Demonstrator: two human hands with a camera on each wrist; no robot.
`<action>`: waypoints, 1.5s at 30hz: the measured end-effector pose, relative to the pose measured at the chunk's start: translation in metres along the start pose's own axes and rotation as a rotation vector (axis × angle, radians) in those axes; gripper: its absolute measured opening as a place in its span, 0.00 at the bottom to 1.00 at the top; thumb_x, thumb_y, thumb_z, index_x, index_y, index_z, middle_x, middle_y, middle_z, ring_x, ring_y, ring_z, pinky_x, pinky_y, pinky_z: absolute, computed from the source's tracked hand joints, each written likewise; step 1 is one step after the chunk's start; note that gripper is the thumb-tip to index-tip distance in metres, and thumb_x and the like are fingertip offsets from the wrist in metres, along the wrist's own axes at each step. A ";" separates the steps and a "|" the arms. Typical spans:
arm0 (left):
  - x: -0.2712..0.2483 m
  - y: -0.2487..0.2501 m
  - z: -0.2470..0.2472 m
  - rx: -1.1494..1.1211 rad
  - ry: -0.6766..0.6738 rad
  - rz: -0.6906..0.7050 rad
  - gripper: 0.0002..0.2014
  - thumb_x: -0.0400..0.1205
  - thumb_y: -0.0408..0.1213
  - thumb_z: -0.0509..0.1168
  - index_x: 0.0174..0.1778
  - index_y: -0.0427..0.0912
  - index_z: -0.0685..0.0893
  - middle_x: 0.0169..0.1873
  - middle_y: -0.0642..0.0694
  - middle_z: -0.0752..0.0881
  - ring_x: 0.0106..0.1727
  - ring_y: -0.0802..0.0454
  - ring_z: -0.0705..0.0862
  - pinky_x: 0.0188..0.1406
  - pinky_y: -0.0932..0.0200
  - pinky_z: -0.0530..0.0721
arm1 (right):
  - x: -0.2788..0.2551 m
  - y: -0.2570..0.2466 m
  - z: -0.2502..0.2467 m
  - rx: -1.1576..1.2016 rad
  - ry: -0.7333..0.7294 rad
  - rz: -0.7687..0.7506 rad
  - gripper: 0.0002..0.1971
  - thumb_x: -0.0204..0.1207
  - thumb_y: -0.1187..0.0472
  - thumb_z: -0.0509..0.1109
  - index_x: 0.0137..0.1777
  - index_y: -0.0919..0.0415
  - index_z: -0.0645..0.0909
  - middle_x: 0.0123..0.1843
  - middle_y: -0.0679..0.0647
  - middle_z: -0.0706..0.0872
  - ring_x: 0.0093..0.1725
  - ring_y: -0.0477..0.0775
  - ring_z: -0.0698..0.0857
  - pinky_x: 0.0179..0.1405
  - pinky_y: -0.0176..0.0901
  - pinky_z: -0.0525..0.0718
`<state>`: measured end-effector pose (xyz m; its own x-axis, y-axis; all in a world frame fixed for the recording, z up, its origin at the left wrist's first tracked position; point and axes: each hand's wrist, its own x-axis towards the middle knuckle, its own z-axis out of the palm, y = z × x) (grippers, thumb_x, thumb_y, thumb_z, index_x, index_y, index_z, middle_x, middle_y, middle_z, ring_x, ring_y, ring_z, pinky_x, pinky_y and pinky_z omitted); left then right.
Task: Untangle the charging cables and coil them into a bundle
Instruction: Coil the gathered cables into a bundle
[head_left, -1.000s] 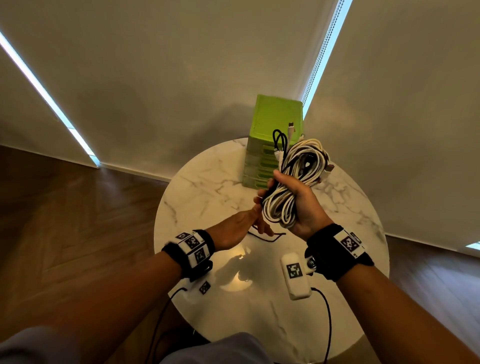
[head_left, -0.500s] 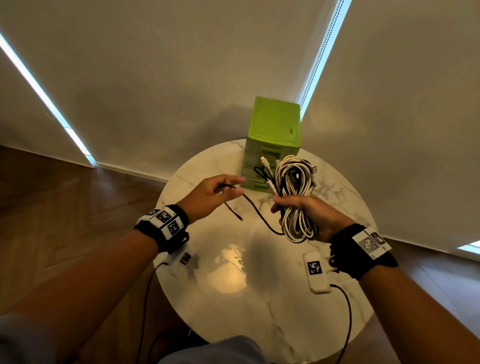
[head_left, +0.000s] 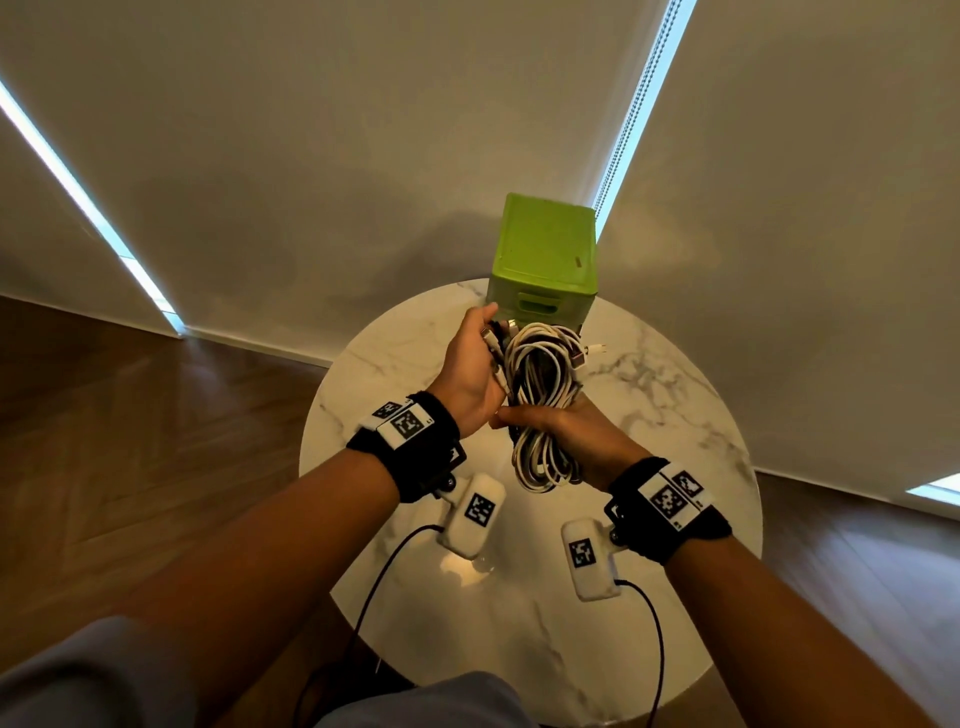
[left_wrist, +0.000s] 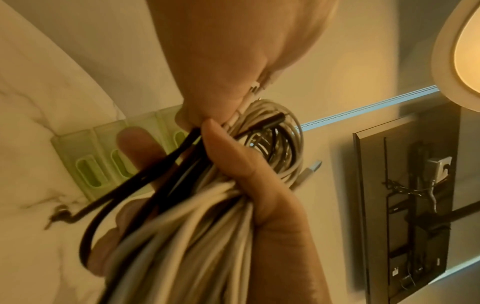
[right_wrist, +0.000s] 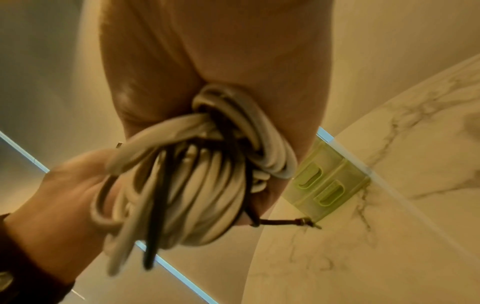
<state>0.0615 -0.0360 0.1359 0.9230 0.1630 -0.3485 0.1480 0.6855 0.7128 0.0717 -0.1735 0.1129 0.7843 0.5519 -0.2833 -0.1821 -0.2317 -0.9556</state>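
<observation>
Just beyond the hands stands a green drawer box, drawers closed, contents hidden. The cable bundle, white loops with black strands, hangs above the table. The right hand grips its middle; the left hand seems to pinch the upper ends.

1. A round marble table is standing directly beneath the grip, its white top catching a warm glare nearer the person.
2. A green drawer box is sitting at the table's far edge, just beyond the grip.
3. Pale roller blinds are hanging behind it, with daylight leaking through the narrow gaps between them.
4. Dark herringbone wood flooring is spreading out on both sides of the table.
5. A round ceiling lamp is glowing overhead, and a dark wall panel is showing off to the side.
</observation>
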 end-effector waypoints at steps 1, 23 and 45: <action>0.000 0.000 0.000 0.000 -0.004 -0.002 0.25 0.90 0.49 0.55 0.69 0.32 0.84 0.60 0.35 0.88 0.59 0.42 0.89 0.62 0.48 0.88 | 0.001 0.000 -0.001 -0.016 0.001 0.001 0.21 0.67 0.62 0.84 0.61 0.52 0.87 0.52 0.56 0.92 0.52 0.55 0.89 0.58 0.57 0.88; 0.002 -0.044 -0.065 0.791 -0.265 -0.273 0.26 0.89 0.61 0.53 0.67 0.43 0.80 0.55 0.45 0.89 0.52 0.49 0.89 0.51 0.58 0.83 | 0.004 -0.014 -0.009 0.479 0.165 -0.037 0.08 0.78 0.65 0.73 0.49 0.71 0.81 0.42 0.72 0.84 0.36 0.65 0.87 0.39 0.53 0.88; -0.009 -0.031 -0.040 0.625 -0.116 0.181 0.09 0.84 0.27 0.69 0.57 0.41 0.90 0.50 0.38 0.93 0.54 0.44 0.92 0.57 0.53 0.90 | 0.000 0.010 -0.018 0.071 0.142 0.103 0.09 0.73 0.68 0.75 0.53 0.69 0.88 0.42 0.64 0.91 0.41 0.58 0.89 0.43 0.48 0.87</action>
<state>0.0343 -0.0305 0.0928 0.9797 0.1359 -0.1471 0.1330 0.1076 0.9853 0.0809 -0.1905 0.1043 0.8342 0.4083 -0.3706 -0.3032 -0.2217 -0.9268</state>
